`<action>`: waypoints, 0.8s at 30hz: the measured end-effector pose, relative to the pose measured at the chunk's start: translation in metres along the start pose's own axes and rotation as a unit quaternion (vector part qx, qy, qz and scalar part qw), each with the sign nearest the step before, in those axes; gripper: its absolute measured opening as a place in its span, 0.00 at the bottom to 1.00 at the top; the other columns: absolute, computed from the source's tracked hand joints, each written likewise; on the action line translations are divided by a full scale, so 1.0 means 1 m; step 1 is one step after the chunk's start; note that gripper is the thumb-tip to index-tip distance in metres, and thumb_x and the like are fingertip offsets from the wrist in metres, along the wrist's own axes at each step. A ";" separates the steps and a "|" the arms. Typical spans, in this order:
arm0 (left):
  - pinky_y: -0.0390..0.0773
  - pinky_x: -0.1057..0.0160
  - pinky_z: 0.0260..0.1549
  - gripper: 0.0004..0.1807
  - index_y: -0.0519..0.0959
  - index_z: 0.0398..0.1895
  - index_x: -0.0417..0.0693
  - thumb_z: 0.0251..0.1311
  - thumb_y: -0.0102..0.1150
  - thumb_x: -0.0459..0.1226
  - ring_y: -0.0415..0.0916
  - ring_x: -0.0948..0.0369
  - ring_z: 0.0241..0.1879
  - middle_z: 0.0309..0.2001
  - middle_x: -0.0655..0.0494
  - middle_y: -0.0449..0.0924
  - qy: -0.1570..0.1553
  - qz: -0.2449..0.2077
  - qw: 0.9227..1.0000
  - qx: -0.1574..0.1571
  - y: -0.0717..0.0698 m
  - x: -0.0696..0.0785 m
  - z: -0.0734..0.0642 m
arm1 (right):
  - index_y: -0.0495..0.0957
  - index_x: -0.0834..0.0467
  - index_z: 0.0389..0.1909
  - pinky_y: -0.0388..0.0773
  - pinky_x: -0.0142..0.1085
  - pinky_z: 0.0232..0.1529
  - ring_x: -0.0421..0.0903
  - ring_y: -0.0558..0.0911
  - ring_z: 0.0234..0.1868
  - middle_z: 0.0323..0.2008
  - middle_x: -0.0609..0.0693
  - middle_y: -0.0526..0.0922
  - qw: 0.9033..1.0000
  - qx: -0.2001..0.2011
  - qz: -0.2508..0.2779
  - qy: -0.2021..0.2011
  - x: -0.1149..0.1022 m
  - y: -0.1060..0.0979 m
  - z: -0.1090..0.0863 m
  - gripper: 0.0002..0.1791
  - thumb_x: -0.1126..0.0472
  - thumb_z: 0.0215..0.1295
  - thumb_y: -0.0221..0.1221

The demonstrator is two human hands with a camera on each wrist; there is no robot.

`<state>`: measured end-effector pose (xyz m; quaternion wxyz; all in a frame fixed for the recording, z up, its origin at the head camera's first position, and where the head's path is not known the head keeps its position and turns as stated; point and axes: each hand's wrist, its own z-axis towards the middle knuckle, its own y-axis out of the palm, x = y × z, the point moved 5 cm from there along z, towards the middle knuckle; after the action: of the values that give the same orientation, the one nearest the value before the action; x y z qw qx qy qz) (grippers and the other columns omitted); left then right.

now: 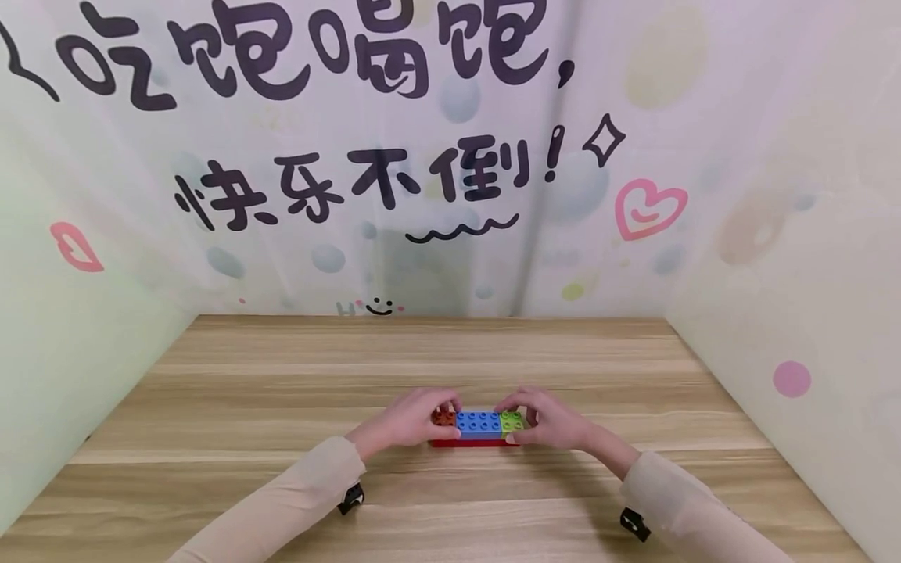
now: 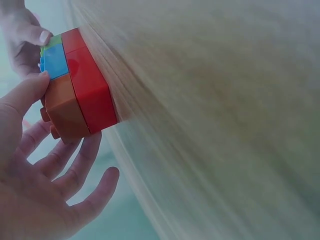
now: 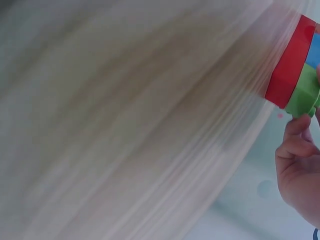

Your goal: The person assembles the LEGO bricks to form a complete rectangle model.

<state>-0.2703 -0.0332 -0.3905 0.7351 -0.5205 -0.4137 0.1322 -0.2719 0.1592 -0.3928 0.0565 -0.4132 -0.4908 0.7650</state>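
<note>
Near the front middle of the table, several toy building bricks form one low block. Its top row runs from a reddish-brown brick [image 1: 444,418] through a blue brick [image 1: 479,425] to a lime-green brick [image 1: 511,421]. Beneath them lies a red layer [image 2: 92,85], with a seam across it in the left wrist view. My left hand [image 1: 411,417] pinches the brown brick, thumb on the near side and fingers behind. At the other end my right hand [image 1: 554,422] pinches the green brick [image 3: 304,91] between thumb and fingers. Studs on top face up between the hands.
The wood-grain table [image 1: 281,375] carries the block. A white printed curtain [image 1: 450,266] with black lettering hangs behind it, and pale walls stand at left and right. Black straps [image 1: 351,498] show at both wrists.
</note>
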 end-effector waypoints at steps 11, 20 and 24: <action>0.69 0.63 0.40 0.18 0.73 0.47 0.49 0.53 0.60 0.41 0.68 0.64 0.39 0.44 0.58 0.73 0.021 -0.013 1.000 -0.017 -0.002 -0.002 -0.007 | 0.73 0.53 0.50 0.69 0.32 0.27 0.41 0.70 0.28 0.40 0.42 0.73 0.999 -0.031 0.005 0.023 0.004 -0.002 -0.004 0.20 0.59 0.54 0.60; 0.70 0.63 0.40 0.25 0.67 0.54 0.46 0.52 0.61 0.39 0.70 0.63 0.41 0.47 0.54 0.72 0.008 -0.058 0.998 -0.019 -0.003 -0.014 -0.014 | 0.72 0.55 0.52 0.70 0.33 0.30 0.43 0.72 0.31 0.39 0.43 0.74 0.997 -0.045 0.033 0.046 0.012 -0.003 0.003 0.20 0.54 0.58 0.57; 0.70 0.63 0.42 0.28 0.66 0.54 0.47 0.49 0.63 0.41 0.70 0.63 0.41 0.47 0.56 0.72 0.020 -0.030 0.999 -0.022 -0.004 -0.013 -0.015 | 0.72 0.57 0.51 0.69 0.34 0.31 0.43 0.72 0.32 0.39 0.46 0.75 0.997 -0.039 0.047 0.054 0.013 -0.004 0.005 0.19 0.56 0.59 0.56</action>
<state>-0.2684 -0.0532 -0.3950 0.7351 -0.5270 -0.4169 0.0904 -0.2855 0.1642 -0.3964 0.0314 -0.4785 -0.4965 0.7235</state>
